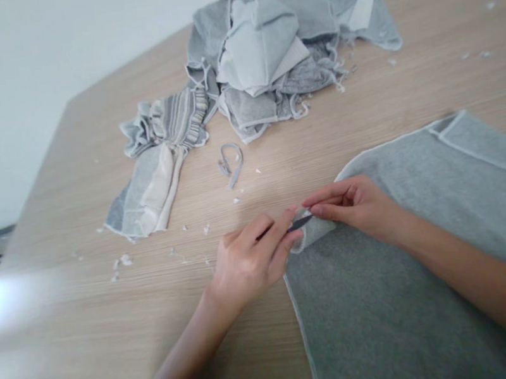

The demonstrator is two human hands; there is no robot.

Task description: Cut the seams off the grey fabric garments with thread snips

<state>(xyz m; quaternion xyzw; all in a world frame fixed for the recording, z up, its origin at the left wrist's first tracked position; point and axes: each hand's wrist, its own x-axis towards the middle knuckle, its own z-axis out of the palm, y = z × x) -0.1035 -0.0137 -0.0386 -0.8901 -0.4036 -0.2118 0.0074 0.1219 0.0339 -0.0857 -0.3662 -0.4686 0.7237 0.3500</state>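
Note:
A large grey fabric piece (371,299) with pale overlocked edges spreads across the table in front of me. One corner of it is folded up between my hands. In my left hand (251,257) is a small dark pointed tool (302,222), its tip against the folded corner; fingers cover most of it, so its exact kind cannot be made out. My right hand (356,204) pinches the fabric edge between thumb and fingers, right beside the tool's tip.
A heap of grey fabric pieces (258,41) lies at the back of the wooden table (86,318). Left of it are a striped ruffled piece (174,118) and a grey and cream piece (150,190). A thin grey strip (232,164) and lint scraps (126,259) lie nearer.

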